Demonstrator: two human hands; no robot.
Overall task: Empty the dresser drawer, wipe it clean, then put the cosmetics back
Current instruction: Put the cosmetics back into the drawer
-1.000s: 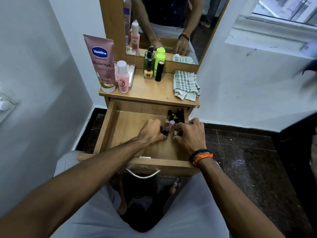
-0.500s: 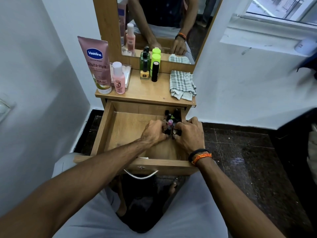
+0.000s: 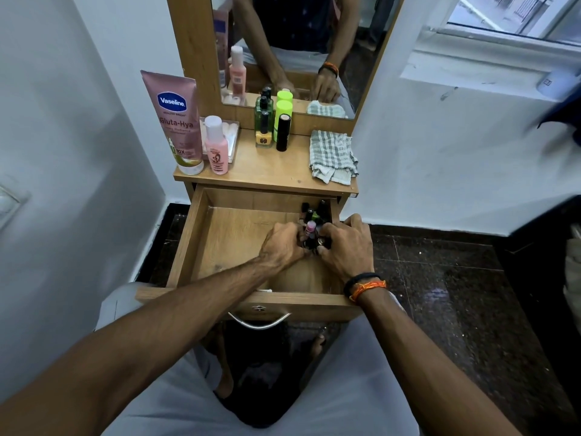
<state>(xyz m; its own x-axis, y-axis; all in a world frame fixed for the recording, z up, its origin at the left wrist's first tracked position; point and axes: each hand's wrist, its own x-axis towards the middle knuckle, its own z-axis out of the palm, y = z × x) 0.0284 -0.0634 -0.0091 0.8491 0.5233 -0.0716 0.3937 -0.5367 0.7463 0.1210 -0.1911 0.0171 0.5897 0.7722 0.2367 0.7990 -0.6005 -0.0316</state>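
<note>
Hands meet over small bottles (image 3: 314,229) at drawer's (image 3: 239,234) two o'clock corner. Left hand (image 3: 283,243) and right hand (image 3: 344,247) curl fingers round cluster, likely bunching it for one scoop out. Cloth (image 3: 333,155) waits on dresser top (image 3: 267,166) at twelve, ready for wiping.

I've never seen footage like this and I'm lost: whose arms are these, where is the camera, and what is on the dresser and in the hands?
There is no machine here. A person wears a wide-angle camera on the head, looking down at their own arms.

The left hand and right hand reach into the open drawer, fingers curled around a cluster of small cosmetic bottles in its far right corner.

On the dresser top stand a pink Vaseline tube, a small pink bottle, a few green, yellow and black bottles, and a folded checked cloth lies at the right. The mirror behind reflects the same person.
</note>
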